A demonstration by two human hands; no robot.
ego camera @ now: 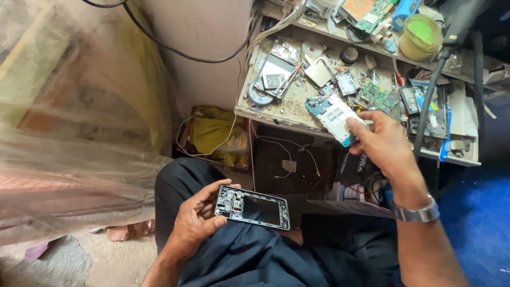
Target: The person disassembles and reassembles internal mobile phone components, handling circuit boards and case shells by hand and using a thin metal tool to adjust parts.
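Note:
My left hand [195,217] grips an opened phone frame [253,208] by its left end, above my lap in dark trousers. The frame lies flat, its inner side up, with small parts at the left and a dark empty bay in the middle. My right hand [383,142], with a metal watch on the wrist, is raised at the front edge of the cluttered workbench [276,114]. Its fingers pinch a white and blue circuit board [334,115] that rests at the bench edge.
The bench holds several boards, phone parts, a green board [377,97] and a yellow-green round tub [421,36]. A thick black cable [429,95] hangs down at the right. Below the bench sit a yellow bag [215,133] and a dark box. Plastic sheeting [69,117] fills the left.

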